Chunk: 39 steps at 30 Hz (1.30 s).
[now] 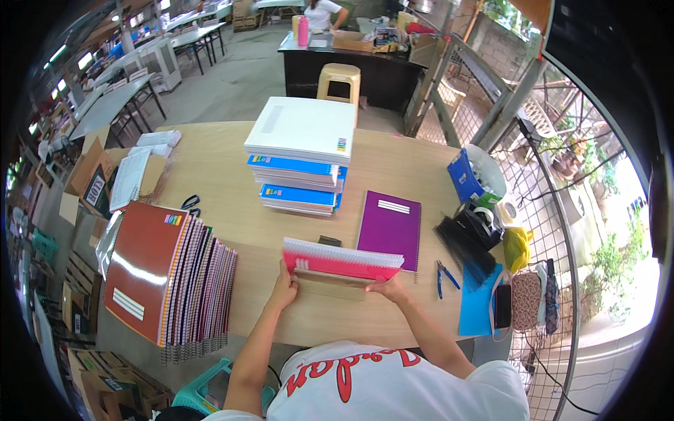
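Open-sided workshop with a concrete floor (242, 81), as seen from where I stand; a pale worktop (404, 158) occupies the centre. At the far desk (351, 77), a person (323, 14) is cut off by the upper edge of the view. The pink notebook (337, 265) is raised over the front part of the worktop, tilted, its far side hidden; the small dark object (330, 241) just behind it cannot be identified. Labelling: white title lines mark the brown-covered stack (144, 263) and the purple notebook (390, 224); a small multicoloured emblem marks the white-topped stack (302, 133); large red script, partly curved out of shape, crosses the white shirt (316, 393). Hands: apart from each other, both clamped on the pink notebook, the left hand (284, 286) at its left end, the right hand (388, 288) near its lower right corner. Both forearms slant inward from the lower edge. Blue-handled pliers (441, 283) lie to the right.
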Each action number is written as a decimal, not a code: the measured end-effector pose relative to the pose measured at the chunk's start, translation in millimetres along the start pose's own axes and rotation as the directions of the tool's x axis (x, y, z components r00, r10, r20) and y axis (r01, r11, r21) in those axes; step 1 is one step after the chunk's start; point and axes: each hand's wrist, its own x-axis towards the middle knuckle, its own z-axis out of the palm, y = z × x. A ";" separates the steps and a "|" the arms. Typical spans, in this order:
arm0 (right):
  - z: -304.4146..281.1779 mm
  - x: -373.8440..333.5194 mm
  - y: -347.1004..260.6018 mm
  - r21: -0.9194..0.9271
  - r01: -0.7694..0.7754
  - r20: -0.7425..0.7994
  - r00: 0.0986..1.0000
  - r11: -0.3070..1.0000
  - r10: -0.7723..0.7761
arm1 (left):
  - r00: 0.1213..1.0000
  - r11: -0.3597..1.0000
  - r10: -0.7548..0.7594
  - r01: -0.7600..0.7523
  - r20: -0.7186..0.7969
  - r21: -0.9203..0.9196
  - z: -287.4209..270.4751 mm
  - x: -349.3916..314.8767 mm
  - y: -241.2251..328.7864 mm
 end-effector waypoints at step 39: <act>-117.7 -36.5 -151.1 -0.541 0.310 0.091 0.946 0.782 -0.312 | 0.807 0.623 0.550 -0.569 0.216 0.537 160.9 8.7 189.5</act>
